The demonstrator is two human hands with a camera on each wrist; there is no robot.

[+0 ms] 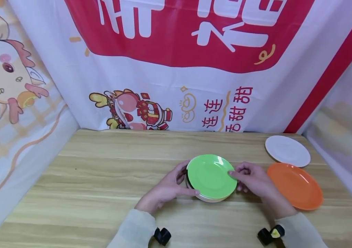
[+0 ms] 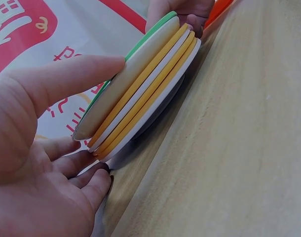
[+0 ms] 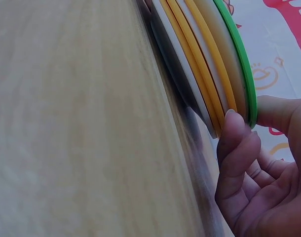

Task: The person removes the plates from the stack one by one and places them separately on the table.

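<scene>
A small stack of round plates sits on the wooden table between both hands, topped by a green plate [image 1: 211, 175]. Below it, the left wrist view shows a pale plate, then orange rims [image 2: 140, 83] alternating with white ones. At the stack's left side, my left hand [image 1: 169, 184] holds it, thumb along the upper rims and fingertips at the lower edges. From the right, my right hand [image 1: 253, 179] pinches the green plate's rim, thumb on its upper face. In the right wrist view its index fingertip [image 3: 234, 123] is right at the orange rims underneath.
To the right lie an orange plate [image 1: 295, 187] and, behind it, a white plate [image 1: 287, 151], close to the right-hand cloth. A printed cloth [image 1: 169, 75] hangs along the table's back edge, and another [image 1: 39, 137] lines the left side.
</scene>
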